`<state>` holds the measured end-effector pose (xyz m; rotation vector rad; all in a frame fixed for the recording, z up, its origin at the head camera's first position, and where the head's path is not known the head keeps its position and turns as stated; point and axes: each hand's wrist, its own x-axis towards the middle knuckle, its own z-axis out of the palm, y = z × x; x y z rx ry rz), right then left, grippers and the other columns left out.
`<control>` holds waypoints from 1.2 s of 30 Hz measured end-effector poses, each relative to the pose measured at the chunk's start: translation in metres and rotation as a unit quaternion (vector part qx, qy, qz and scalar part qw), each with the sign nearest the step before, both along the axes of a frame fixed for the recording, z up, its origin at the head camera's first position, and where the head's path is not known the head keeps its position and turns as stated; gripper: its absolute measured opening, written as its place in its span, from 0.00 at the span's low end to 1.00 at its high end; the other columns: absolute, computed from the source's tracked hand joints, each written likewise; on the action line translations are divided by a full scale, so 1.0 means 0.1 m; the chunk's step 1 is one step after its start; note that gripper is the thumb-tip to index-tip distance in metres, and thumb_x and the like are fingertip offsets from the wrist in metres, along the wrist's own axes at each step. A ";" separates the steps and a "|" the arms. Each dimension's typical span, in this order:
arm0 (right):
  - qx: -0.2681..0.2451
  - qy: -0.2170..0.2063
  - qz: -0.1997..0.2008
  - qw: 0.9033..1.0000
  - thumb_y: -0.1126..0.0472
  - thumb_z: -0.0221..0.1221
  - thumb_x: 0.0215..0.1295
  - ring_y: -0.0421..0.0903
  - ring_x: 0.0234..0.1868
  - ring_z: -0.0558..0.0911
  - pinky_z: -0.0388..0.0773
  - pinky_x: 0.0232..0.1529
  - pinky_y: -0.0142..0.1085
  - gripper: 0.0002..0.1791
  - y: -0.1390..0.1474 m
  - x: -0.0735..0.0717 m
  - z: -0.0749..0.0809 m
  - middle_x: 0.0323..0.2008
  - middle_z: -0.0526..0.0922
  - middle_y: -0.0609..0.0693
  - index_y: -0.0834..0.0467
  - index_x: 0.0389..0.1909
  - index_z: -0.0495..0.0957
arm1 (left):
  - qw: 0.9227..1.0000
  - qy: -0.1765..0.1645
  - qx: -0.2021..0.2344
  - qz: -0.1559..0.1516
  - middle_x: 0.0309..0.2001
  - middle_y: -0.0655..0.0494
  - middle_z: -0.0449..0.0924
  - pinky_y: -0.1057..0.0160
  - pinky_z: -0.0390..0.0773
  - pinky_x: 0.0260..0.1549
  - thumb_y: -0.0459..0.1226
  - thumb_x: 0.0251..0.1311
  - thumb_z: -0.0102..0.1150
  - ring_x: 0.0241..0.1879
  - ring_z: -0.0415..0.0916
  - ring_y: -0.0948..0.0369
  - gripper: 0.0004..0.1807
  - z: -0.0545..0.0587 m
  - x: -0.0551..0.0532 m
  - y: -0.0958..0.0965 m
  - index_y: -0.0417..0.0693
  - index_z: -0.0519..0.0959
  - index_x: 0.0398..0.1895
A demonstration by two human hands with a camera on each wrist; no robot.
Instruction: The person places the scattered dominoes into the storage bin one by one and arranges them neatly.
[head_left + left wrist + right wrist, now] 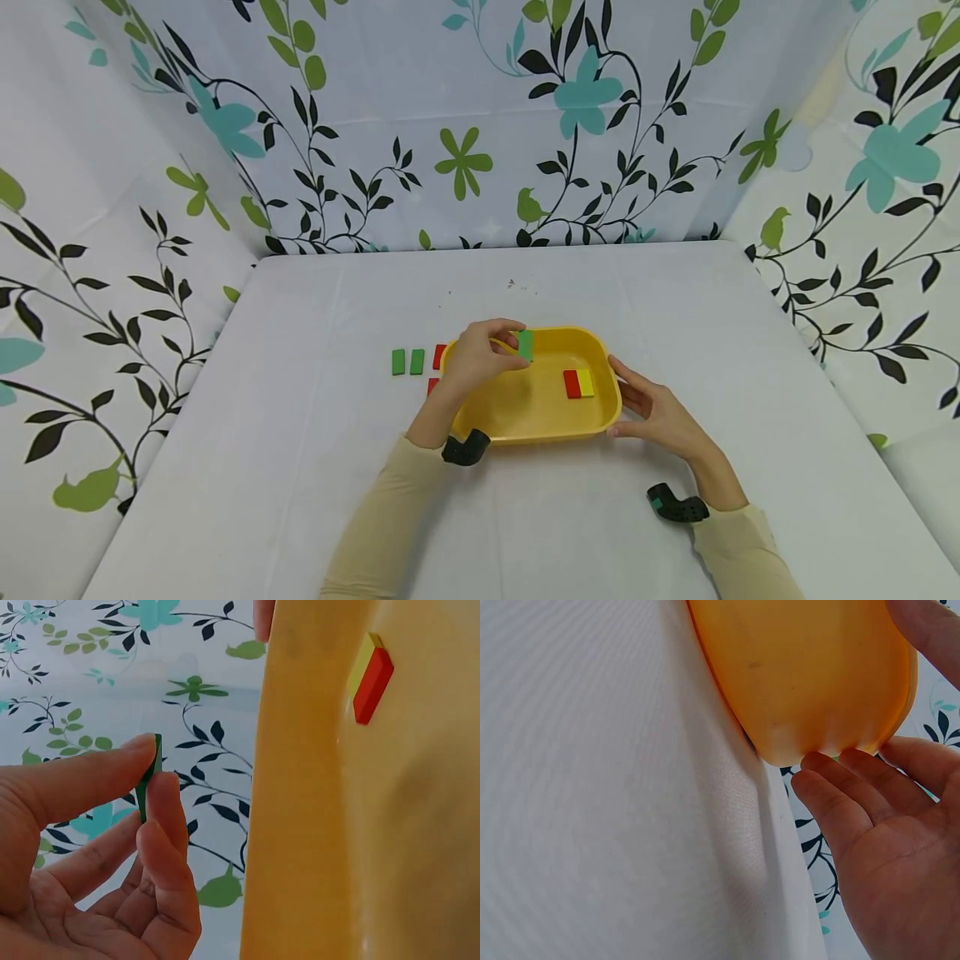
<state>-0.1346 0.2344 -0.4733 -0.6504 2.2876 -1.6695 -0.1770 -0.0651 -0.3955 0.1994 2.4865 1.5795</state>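
Note:
My left hand (477,357) is over the left part of a yellow tray (517,421), pinching a small green block (526,345) between thumb and fingertips. In the left wrist view the green block (148,776) appears edge-on, partly covered by the fingers. At the tray's right end, my right hand (663,414) rests its fingers and thumb against the outer wall. The right wrist view has its fairly straight fingers (838,806) at the tray's wall. Inside the tray, a red block (572,384) and a yellow block (586,382) lie side by side.
Left of the tray, two green blocks (407,362) lie on the white-covered table (300,467). Two red blocks (438,357) sit close to the tray's left rim, partly hidden. A leaf-patterned cloth (375,100) hangs behind and at both sides.

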 end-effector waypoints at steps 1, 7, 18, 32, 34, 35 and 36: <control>0.000 0.000 0.000 1.000 0.67 0.70 0.54 0.67 0.69 0.63 0.67 0.58 0.20 0.53 0.00 0.00 0.00 0.76 0.50 0.63 0.60 0.77 0.48 | 1.000 -0.005 -0.005 0.001 0.40 0.50 0.80 0.68 0.78 0.34 0.33 0.51 0.72 0.34 0.76 0.58 0.25 -0.02 0.00 0.05 0.48 0.81 0.55; 0.001 -0.004 0.000 1.000 0.67 0.70 0.54 0.67 0.70 0.62 0.67 0.58 0.19 0.53 0.01 0.01 -0.01 0.76 0.49 0.63 0.61 0.77 0.48 | 1.000 -0.018 -0.009 0.011 0.39 0.48 0.81 0.68 0.76 0.33 0.32 0.51 0.72 0.34 0.75 0.57 0.25 -0.14 0.01 0.31 0.45 0.80 0.55; -0.003 0.000 0.009 1.000 0.67 0.70 0.54 0.68 0.69 0.61 0.67 0.58 0.20 0.53 0.01 -0.01 0.02 0.76 0.49 0.63 0.62 0.76 0.47 | 0.995 -0.049 -0.069 0.058 0.34 0.49 0.82 0.70 0.75 0.28 0.27 0.46 0.73 0.29 0.75 0.60 0.26 -0.38 -0.02 0.65 0.41 0.81 0.53; 0.004 -0.005 0.007 1.000 0.67 0.70 0.55 0.68 0.70 0.62 0.67 0.58 0.19 0.53 0.01 -0.02 0.03 0.77 0.48 0.62 0.60 0.77 0.47 | 0.982 -0.050 -0.167 0.071 0.42 0.50 0.83 0.63 0.77 0.38 0.27 0.46 0.69 0.39 0.73 0.56 0.25 -0.50 0.03 0.80 0.43 0.82 0.52; 0.004 -0.007 0.006 1.000 0.67 0.70 0.54 0.67 0.70 0.61 0.67 0.58 0.19 0.54 0.01 -0.02 0.02 0.77 0.48 0.62 0.60 0.77 0.47 | 0.979 -0.045 -0.186 0.070 0.43 0.51 0.84 0.62 0.78 0.39 0.28 0.46 0.69 0.41 0.75 0.55 0.25 -0.49 0.03 0.79 0.45 0.83 0.52; 0.004 -0.007 0.005 1.000 0.67 0.70 0.54 0.67 0.70 0.61 0.67 0.58 0.19 0.54 0.01 -0.02 0.02 0.77 0.48 0.62 0.60 0.77 0.47 | 0.978 -0.043 -0.195 0.068 0.44 0.51 0.84 0.61 0.78 0.39 0.28 0.46 0.69 0.41 0.76 0.54 0.25 -0.48 0.03 0.79 0.45 0.83 0.52; 0.003 -0.009 0.004 1.000 0.67 0.70 0.54 0.67 0.70 0.61 0.67 0.58 0.19 0.54 0.01 -0.02 0.02 0.77 0.48 0.62 0.60 0.77 0.47 | 0.976 -0.042 -0.201 0.066 0.45 0.51 0.84 0.61 0.79 0.38 0.29 0.47 0.69 0.41 0.77 0.54 0.24 -0.48 0.03 0.79 0.46 0.83 0.52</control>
